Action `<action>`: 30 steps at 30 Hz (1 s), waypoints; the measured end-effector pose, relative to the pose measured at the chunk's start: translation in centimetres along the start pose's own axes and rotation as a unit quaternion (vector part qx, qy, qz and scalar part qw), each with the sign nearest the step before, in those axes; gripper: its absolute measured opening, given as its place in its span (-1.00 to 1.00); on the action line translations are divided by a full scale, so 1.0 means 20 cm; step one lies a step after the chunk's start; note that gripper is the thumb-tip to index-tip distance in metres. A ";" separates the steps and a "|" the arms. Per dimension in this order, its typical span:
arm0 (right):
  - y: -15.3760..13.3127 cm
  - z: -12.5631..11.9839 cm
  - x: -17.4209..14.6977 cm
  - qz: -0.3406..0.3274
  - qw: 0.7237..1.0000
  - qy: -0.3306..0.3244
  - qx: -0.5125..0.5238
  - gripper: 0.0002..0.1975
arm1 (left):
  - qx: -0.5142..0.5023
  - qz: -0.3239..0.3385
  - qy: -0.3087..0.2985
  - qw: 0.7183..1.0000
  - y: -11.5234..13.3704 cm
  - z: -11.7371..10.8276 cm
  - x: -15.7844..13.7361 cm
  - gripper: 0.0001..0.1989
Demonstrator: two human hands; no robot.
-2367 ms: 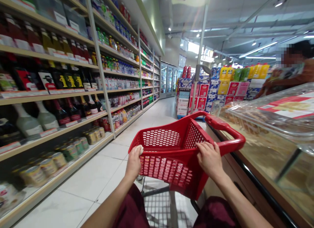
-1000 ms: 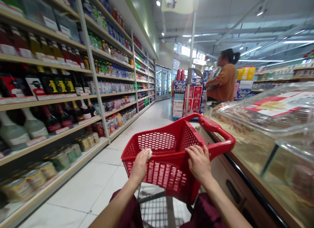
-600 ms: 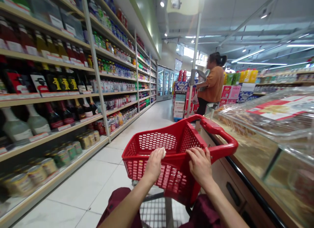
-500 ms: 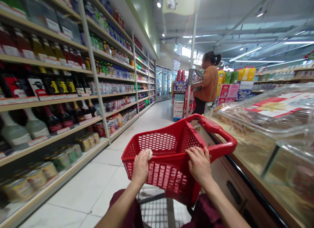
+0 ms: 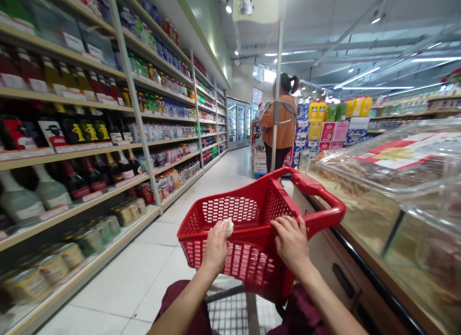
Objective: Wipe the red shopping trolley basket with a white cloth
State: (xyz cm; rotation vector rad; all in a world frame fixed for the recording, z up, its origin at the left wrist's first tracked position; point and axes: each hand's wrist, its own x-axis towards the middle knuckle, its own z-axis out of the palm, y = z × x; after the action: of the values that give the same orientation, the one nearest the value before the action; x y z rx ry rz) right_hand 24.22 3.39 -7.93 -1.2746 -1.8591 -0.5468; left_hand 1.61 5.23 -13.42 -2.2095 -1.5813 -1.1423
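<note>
A red plastic shopping cart (image 5: 237,258) with a perforated basket stands right in front of me, its handle to the right. My left hand (image 5: 216,246) is closed over the near rim, with a small crumpled white cloth (image 5: 229,227) showing past its fingertips. Whether it is cloth or tissue is hard to tell. Farther right, near the handle, my right hand (image 5: 291,241) has its fingers hooked over the same rim. Below the basket, a metal wire rack (image 5: 230,316) shows between my knees.
Shelves of bottles and cans (image 5: 90,128) line the left side. On the right, close to the cart, is a glass-topped display counter (image 5: 392,224). A person in an orange top (image 5: 286,121) stands ahead by stacked cartons (image 5: 326,133), behind a pole. Glass-door fridges (image 5: 237,121) stand at the aisle's far end.
My left hand has slid right along the basket rim with the white cloth. My right hand keeps its hold. The person ahead has moved left and turned more away.
</note>
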 end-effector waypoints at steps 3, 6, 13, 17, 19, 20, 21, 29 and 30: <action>-0.02 0.01 0.00 0.013 1.000 0.010 0.006 -0.67 | -0.017 -0.007 0.020 1.000 0.09 0.03 0.02 -0.58; -0.02 0.00 0.00 0.010 1.000 0.001 0.006 -0.67 | -0.067 0.033 -0.004 0.997 0.31 0.06 0.10 -0.61; -0.01 -0.01 -0.01 0.003 1.000 -0.008 0.014 -0.65 | 0.007 -0.009 -0.016 1.000 0.01 -0.02 -0.01 -0.52; -0.03 0.01 -0.02 0.017 1.000 0.010 0.024 -0.67 | 0.021 -0.041 0.026 0.999 -0.04 0.00 -0.03 -0.55; -0.04 0.02 -0.02 0.017 0.999 0.017 0.026 -0.66 | -0.015 0.002 0.018 1.000 0.09 0.03 0.02 -0.58; -0.03 0.02 -0.02 0.013 0.999 0.018 0.027 -0.65 | -0.035 0.023 0.015 0.999 0.15 0.04 0.05 -0.60; -0.03 0.01 -0.02 0.010 0.999 0.019 0.027 -0.65 | -0.052 0.043 0.009 0.998 0.20 0.05 0.07 -0.61; 0.00 0.02 -0.02 0.003 0.999 0.027 0.047 -0.62 | 0.044 -0.039 0.016 0.998 -0.24 -0.07 -0.07 -0.54; 0.00 0.03 -0.02 0.004 0.998 0.031 0.050 -0.62 | 0.054 -0.058 0.035 0.996 -0.27 -0.07 -0.07 -0.55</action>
State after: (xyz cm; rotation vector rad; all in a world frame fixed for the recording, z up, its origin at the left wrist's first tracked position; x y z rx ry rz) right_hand 24.00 3.57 -8.54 -1.1868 -1.8061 -0.4778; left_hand -3.95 5.57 -14.89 -2.0112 -1.7199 -1.1222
